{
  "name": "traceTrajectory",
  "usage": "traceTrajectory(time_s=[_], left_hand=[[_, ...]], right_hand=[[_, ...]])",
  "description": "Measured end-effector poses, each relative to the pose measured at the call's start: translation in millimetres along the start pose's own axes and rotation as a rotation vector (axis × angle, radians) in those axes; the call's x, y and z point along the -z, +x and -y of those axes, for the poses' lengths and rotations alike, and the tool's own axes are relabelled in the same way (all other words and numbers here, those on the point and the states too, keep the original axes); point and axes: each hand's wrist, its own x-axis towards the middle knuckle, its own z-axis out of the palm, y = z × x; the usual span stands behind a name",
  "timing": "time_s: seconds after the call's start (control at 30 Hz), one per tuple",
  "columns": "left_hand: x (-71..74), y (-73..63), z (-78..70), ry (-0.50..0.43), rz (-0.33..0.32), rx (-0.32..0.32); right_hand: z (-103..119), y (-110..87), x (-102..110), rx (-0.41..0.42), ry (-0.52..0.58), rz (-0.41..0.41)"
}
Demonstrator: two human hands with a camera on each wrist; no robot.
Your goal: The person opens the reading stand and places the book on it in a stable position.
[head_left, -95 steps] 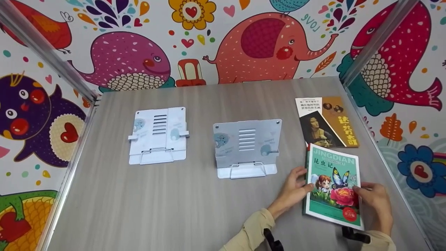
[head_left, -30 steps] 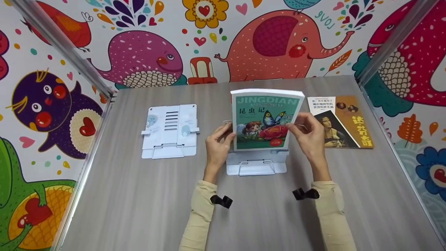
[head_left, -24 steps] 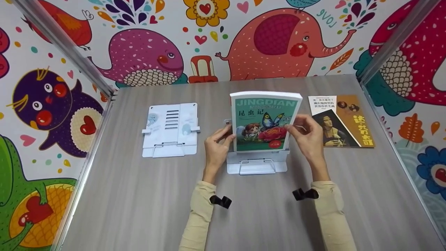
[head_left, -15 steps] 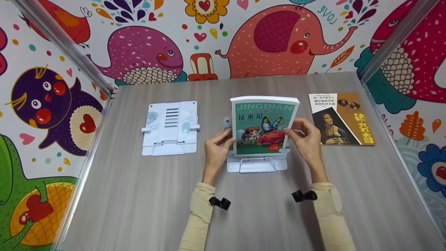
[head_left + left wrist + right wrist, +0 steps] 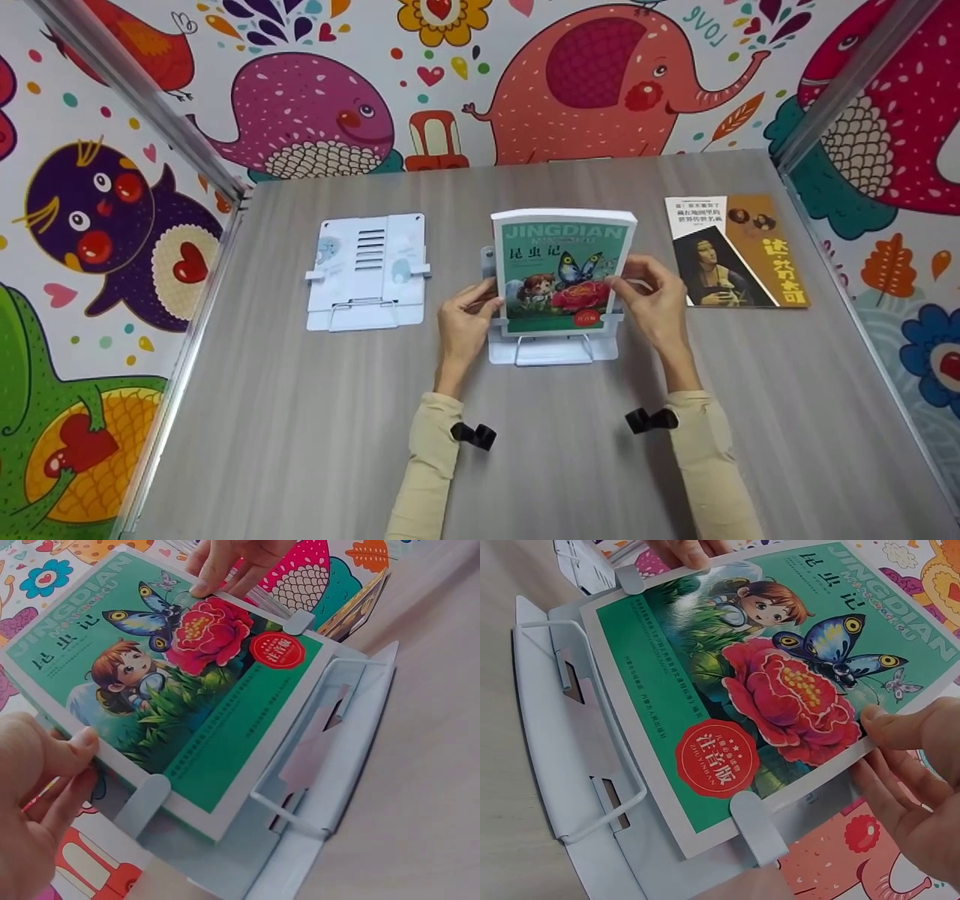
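A green book (image 5: 564, 277) with a butterfly and a red flower on its cover leans upright on a white book stand (image 5: 499, 351). My left hand (image 5: 463, 324) pinches the book's left edge, thumb on the cover. On the opposite edge my right hand (image 5: 655, 304) pinches it the same way, fingers behind. In the left wrist view, a side clip (image 5: 145, 806) of the stand overlaps the cover's lower left. The right wrist view shows the other clip (image 5: 757, 827) over the lower right of the cover. The stand's wire bar (image 5: 600, 701) sits below the book's bottom edge.
A second white book stand (image 5: 366, 274) is on the table (image 5: 315, 435) to the left. At the right lies a brown and white book (image 5: 739, 251) with a portrait on it. Patterned walls with metal corner posts (image 5: 157, 97) border the table.
Both hands carried the green book from the table's right side to the nearer stand. Over the last second it came down against the stand, and its lower corners now sit behind the side clips.
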Motion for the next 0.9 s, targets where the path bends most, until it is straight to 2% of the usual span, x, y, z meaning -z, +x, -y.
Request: traceTrajectory(time_s=[0.23,0.4,0.57,0.8,0.9], left_hand=[[-1.6,-0.3,3.1,0.031,-0.036,-0.007],[-5.6,-0.7,1.9,0.065,-0.055,0.020],[-6.9,-1.5,4.1,0.034,-0.059,0.035],[-6.6,0.1,5.8,0.022,-0.043,-0.018],[-6.4,0.4,6.2,0.022,-0.049,-0.011]], right_hand=[[-4.5,1.7,-6.2,0.016,0.013,-0.028],[-26.7,6.2,-9.4,0.050,0.067,-0.054],[-42.0,7.3,-10.3,0.090,0.134,-0.068],[-46.1,5.9,-9.6,0.123,0.165,-0.081],[-47.5,6.3,-10.3,0.113,0.169,-0.076]])
